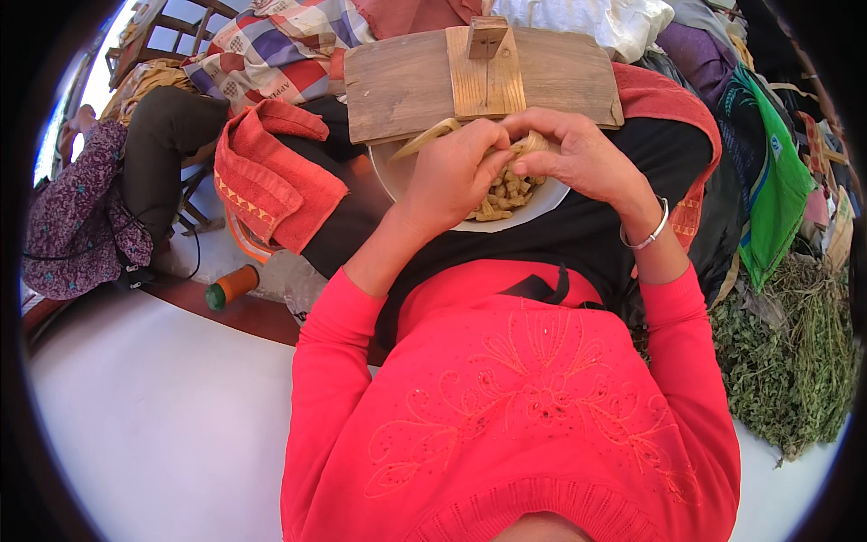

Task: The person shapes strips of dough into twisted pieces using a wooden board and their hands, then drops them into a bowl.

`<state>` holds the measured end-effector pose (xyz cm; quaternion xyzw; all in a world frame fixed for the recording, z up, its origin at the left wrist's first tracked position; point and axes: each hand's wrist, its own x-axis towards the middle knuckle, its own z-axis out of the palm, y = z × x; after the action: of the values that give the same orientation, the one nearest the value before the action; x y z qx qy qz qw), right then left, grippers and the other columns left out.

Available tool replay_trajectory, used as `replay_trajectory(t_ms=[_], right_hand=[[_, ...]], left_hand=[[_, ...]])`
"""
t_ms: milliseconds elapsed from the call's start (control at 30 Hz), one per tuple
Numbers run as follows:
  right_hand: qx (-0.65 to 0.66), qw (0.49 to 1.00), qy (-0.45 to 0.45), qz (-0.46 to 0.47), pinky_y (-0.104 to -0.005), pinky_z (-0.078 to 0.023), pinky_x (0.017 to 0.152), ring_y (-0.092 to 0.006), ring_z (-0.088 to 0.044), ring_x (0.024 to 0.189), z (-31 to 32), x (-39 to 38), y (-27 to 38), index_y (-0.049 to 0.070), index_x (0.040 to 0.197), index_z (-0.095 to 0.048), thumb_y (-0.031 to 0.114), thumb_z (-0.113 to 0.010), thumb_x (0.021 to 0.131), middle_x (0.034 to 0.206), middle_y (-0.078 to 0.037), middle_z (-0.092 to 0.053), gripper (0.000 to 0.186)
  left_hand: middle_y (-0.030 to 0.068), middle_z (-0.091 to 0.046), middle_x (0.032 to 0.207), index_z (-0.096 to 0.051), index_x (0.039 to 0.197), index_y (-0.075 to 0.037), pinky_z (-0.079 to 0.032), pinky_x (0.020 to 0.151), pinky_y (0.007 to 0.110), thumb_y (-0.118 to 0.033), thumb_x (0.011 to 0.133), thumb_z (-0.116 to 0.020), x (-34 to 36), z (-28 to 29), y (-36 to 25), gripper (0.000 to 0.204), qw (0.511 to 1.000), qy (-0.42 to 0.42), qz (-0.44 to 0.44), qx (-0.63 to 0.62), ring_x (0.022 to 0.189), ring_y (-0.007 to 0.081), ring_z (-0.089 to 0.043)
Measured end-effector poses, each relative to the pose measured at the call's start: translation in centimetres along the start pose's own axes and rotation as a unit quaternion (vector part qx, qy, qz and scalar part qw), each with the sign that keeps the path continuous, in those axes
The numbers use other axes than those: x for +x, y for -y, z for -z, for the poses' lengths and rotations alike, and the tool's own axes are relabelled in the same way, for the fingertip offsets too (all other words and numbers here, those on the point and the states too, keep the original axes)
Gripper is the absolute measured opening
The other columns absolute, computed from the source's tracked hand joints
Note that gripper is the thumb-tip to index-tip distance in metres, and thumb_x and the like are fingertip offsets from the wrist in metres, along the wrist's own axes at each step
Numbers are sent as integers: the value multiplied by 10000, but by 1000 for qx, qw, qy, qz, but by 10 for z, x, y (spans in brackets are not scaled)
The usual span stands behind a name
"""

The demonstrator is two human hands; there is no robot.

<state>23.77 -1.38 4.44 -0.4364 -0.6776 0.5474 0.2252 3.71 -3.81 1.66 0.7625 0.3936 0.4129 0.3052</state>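
Note:
In my lap, between my knees, rests a white bowl (536,213) with many small, knobbly, tan pieces (508,195) in it. My left hand (459,172) is closed above the bowl's left side, fingers curled toward the middle. A long pale tan strip (424,139) sticks out to the left from behind it. My right hand (585,161) pinches a folded part of pale strip-like material (531,144) between thumb and fingers. Both hands nearly meet over the bowl. Exactly what lies inside the left fist is hidden.
A wooden board (397,86) with an upright block (487,38) lies just beyond the bowl. Red towels (280,176) cover my knees. An orange spool with a green end (232,287) lies at left; dried green plants (786,361) are piled at right beneath a green cloth (778,185).

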Motion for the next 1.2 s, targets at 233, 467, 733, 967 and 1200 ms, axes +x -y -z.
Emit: replay_trajectory(t_ms=[233,467,733,967,1200], right_hand=[[-51,998,24,-30,-320,-451,551,-154,-570,589,7,-1,4,-32,869,-608,160,-670,816,664,-84,-586,208],[-302,950,59,-53,-354,-474,598,-275,-611,625,20,-16,-2,25,964,-626,197,-663,838,645,-110,-601,217],[-146,983,-27,106,-316,-477,602,-185,-612,639,6,1,8,35,1063,-626,231,-672,842,764,-85,-653,299],[14,987,107,-118,-228,-428,525,-62,-533,580,20,7,-1,-6,916,-649,176,-605,903,687,-25,-610,188],[106,991,-68,-43,-199,-448,535,-38,-505,610,13,28,-16,-2,1001,-635,138,-565,943,735,29,-545,167]], left_hand=[[-29,-532,767,-563,909,-10,-416,628,214,-67,912,-596,6,0,16,66,962,104,171,-186,723,48,-470],[-59,-504,740,-566,902,-16,-365,572,189,-81,921,-593,-1,16,13,73,932,135,254,-221,678,22,-433],[-72,-497,722,-575,884,-24,-342,545,176,-84,922,-590,6,3,15,72,939,112,201,-256,636,10,-422],[-56,-509,722,-587,889,-36,-323,514,178,-128,910,-617,13,14,20,99,896,143,258,-331,600,17,-424],[-34,-564,746,-631,1019,-35,-306,487,160,-157,926,-593,29,31,48,158,925,78,266,-259,561,8,-401]])
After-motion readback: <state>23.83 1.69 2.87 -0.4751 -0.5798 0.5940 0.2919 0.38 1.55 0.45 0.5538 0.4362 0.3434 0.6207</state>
